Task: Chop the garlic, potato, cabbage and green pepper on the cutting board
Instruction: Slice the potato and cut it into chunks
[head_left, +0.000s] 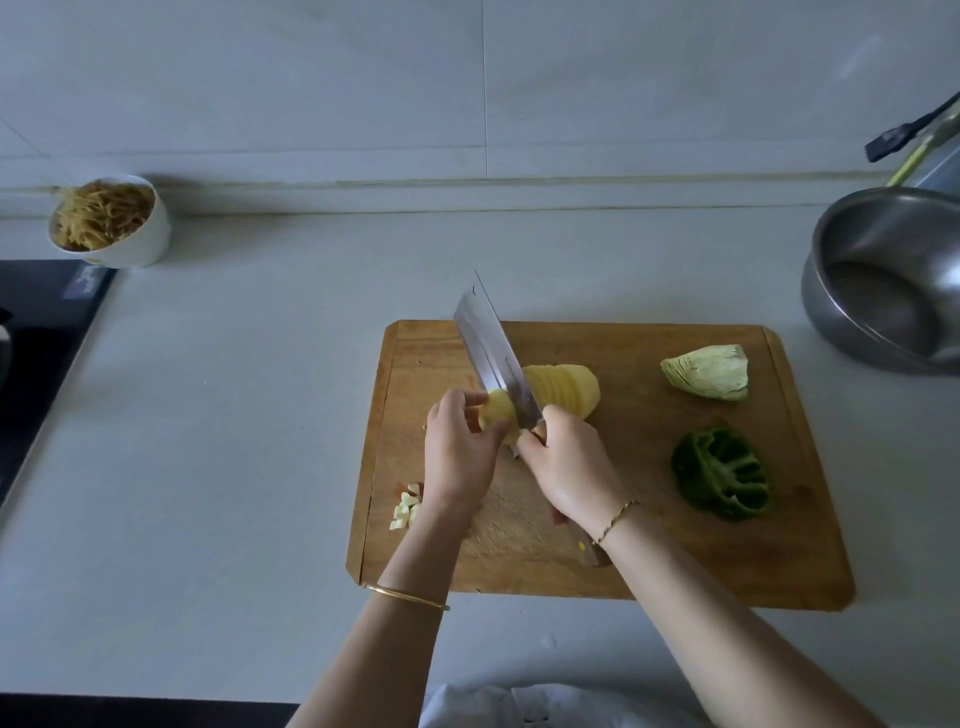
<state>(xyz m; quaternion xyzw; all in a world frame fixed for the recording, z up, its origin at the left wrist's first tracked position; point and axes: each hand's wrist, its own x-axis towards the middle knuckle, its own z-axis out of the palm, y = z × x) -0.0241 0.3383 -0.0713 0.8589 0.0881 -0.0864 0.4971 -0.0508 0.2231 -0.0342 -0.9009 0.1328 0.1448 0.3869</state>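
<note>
1 potato (566, 387) (part-sliced), 1 cabbage (709, 372), 1 pepper (722, 474), 1 cleaver (493, 353), 2 bowls (148, 236) (883, 291).

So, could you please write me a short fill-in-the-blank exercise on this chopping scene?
1. The right hand grips the ____.
2. The left hand holds the partly sliced ____.
3. The chopped garlic lies near the ____ edge of the cutting board.
4. The uncut cabbage wedge lies beyond the green ____.
Missing words: knife, potato, left, pepper.
</note>
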